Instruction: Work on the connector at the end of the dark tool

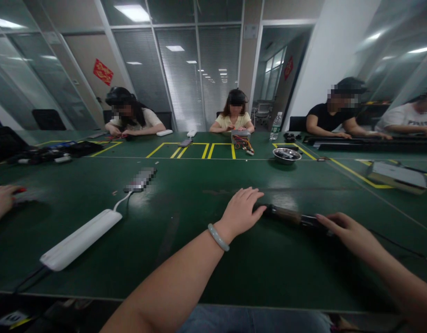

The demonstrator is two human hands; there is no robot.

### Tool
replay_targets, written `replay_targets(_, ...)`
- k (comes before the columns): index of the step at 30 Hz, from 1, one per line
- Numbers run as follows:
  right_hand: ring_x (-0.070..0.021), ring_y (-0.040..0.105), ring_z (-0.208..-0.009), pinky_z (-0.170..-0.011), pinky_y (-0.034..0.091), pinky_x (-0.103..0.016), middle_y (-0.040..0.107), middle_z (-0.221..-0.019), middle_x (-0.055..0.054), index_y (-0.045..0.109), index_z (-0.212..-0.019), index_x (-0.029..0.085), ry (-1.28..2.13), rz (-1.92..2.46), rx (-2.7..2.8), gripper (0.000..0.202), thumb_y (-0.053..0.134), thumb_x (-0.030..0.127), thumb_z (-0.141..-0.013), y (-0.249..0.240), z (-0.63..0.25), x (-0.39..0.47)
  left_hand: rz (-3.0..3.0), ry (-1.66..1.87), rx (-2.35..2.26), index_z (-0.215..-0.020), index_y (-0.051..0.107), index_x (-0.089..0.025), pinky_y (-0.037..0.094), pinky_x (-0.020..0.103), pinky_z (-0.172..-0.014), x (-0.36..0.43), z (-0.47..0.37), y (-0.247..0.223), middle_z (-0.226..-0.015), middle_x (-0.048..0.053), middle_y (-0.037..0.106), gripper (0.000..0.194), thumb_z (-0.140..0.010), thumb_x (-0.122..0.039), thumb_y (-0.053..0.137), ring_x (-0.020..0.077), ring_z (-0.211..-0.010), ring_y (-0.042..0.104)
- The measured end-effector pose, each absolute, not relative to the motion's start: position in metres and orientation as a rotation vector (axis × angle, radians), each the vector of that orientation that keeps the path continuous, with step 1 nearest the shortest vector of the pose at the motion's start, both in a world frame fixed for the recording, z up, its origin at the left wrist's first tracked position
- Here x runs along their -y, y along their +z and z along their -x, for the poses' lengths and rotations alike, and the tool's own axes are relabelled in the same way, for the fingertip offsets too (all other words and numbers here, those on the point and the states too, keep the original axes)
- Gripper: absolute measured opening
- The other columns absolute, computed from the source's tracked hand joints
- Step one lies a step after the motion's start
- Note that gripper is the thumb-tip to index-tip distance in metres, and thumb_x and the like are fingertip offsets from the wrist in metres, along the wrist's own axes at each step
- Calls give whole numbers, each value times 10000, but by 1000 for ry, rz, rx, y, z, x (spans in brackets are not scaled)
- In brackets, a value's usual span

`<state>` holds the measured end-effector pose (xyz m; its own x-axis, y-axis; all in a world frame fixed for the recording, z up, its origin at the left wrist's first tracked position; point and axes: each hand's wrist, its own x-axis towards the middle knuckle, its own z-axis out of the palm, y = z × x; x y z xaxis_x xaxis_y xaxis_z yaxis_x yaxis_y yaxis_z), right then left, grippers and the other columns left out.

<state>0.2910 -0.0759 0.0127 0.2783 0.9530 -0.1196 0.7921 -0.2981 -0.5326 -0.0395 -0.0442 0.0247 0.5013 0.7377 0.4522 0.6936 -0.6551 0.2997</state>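
Note:
A dark rod-shaped corded tool [286, 215] lies in front of me, black at both ends with a brownish middle; its exact kind is unclear. My right hand [348, 231] grips its near black end, thumb along the top and most fingers hidden behind it. A thin black cord [400, 243] runs off to the right past that hand. At the tool's far end is my left hand [243, 208], palm down, fingers stretched out over the green table. Its thumb reaches the tip of the tool or lies just beside it. A pale bangle [218, 238] circles my left wrist.
Left of me are a white power strip [81, 240], a phone-like device [140, 179] and another person's hand [3, 201]. Ahead stand a metal bowl [287, 156], a water bottle [276, 126] and a box with coloured wires [241, 137]. Several people sit around the green table [199, 185].

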Motion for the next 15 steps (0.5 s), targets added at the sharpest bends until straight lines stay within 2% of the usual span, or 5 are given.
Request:
replay_targets(4,-278,634,-884,-770,461,-350,690,-979,-102,633,-996,181,636,1986,1681,577,476,690,-776,11,-241,82,-2814,786,-1032,-1344,430,-225,186,398,-1164,54,34,33,-1433,48,432,448,-960,-455,416,181,-1383,291)
replay_targets(8,-287,629,-936,-800,485,-369,676,-1021,-104,632,-1014,192,522,1898,1742,514,514,638,-786,8,-220,95,-2896,662,-847,-1347,437,-235,181,423,-1151,56,30,28,-1423,59,449,492,-917,-465,503,215,-1378,301)
replay_targets(10,-294,622,-970,-825,493,-380,665,-1053,-110,624,-1046,189,472,1877,1767,515,550,618,-770,6,-217,103,-2880,589,-768,-1333,449,-245,232,419,-1124,54,29,26,-1343,54,531,504,-905,-504,510,225,-1304,413)
replay_targets(12,-303,609,-1014,-867,488,-396,650,-1095,-123,610,-1090,182,434,1870,1783,536,582,600,-756,4,-217,109,-2850,506,-716,-1325,452,-245,340,389,-1047,53,30,25,-1218,51,610,590,-851,-583,551,229,-1166,533)
replay_targets(15,-294,597,-1059,-922,474,-386,629,-1166,-116,587,-1170,192,492,1840,1832,564,627,550,-737,0,-225,117,-2841,409,-757,-1271,493,-257,441,336,-882,50,31,25,-1090,41,638,569,-811,-568,617,219,-1016,590)
